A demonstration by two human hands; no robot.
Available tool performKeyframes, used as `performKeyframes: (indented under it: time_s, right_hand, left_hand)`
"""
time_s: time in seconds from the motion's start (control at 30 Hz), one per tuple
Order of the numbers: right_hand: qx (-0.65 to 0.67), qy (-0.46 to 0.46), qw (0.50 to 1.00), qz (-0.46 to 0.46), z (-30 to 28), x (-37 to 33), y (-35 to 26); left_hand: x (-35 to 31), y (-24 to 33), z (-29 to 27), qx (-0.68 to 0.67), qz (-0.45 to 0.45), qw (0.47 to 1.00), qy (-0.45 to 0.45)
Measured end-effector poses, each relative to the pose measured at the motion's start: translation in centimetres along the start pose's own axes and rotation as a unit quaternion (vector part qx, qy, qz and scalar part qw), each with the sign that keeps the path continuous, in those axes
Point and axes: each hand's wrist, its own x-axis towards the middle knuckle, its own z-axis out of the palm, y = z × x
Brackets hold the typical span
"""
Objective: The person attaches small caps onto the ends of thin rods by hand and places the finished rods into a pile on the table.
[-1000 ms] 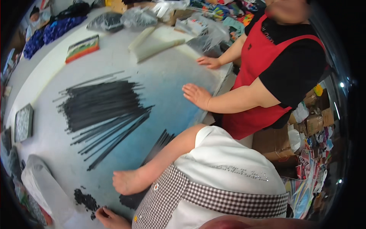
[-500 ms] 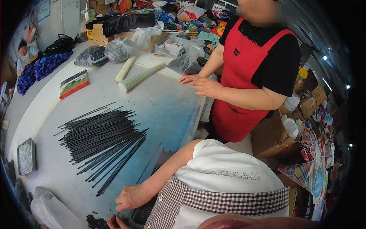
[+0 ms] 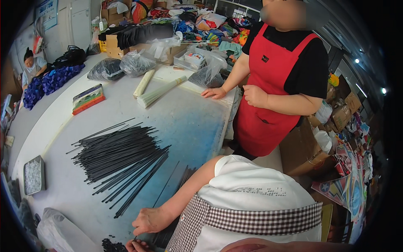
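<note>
The right hand [image 3: 151,220] is low above the work table [image 3: 194,115], with its fingers bent inward and almost closed, the fingertips pointing down to the left hand [image 3: 139,246]; the left hand is just below it, partly cut by the lower edge, with thumb and fingers curled close together; something small and dark shows at the fingertips between the two hands, but it is too small to tell what it is, or which hand has hold of it. Just beside the left hand, to its left, lies a heap of small black pieces [image 3: 114,246] on the table; a translucent plastic bag [image 3: 65,233] lies to the left of this heap.

The large pile of thin black rods [image 3: 119,152] rests farther up on the table, apart from both hands, its nearer rods spread like a fan; a second group of black rods [image 3: 187,174] lies partly hidden behind the right forearm. At the left side stands a metal tray [image 3: 43,174] with clear small pieces in it; beyond the large pile there are a flat box [image 3: 88,100] and a bundle of pale sticks [image 3: 161,92]; across the corner, a co-worker in a red apron [image 3: 268,69] rests one hand on the table.
</note>
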Motion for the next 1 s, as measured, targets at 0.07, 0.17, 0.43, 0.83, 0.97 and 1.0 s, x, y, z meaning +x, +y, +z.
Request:
performKeyframes:
  time_s: [0.07,0.17,0.43,0.83,0.97,1.0]
  right_hand:
    - [0.0,-0.009,1.0,-0.003,0.1,-0.1,0.0]
    - [0.001,-0.029,1.0,-0.009,0.2,-0.1,0.0]
    - [-0.005,-0.006,1.0,-0.009,0.3,0.4,-0.3]
    - [-0.029,-0.019,0.998,-0.052,0.9,0.9,-1.2]
    - [0.035,-0.108,0.992,0.056,0.7,1.3,-1.5]
    - [0.054,-0.13,0.987,0.077,0.0,1.4,-1.4]
  left_hand:
    - [-0.5,0.9,1.0,0.023,0.007,1.0,-0.009]
    - [-0.6,1.1,0.9,0.017,0.011,1.0,-0.009]
    - [-0.7,0.9,0.9,-0.017,0.017,1.0,0.002]
    - [0.6,-2.1,-0.1,-0.029,0.047,0.998,0.035]
    - [-0.7,-2.0,0.8,0.053,0.107,0.99,0.069]
    - [-0.5,-2.5,0.5,0.096,0.145,0.984,0.045]
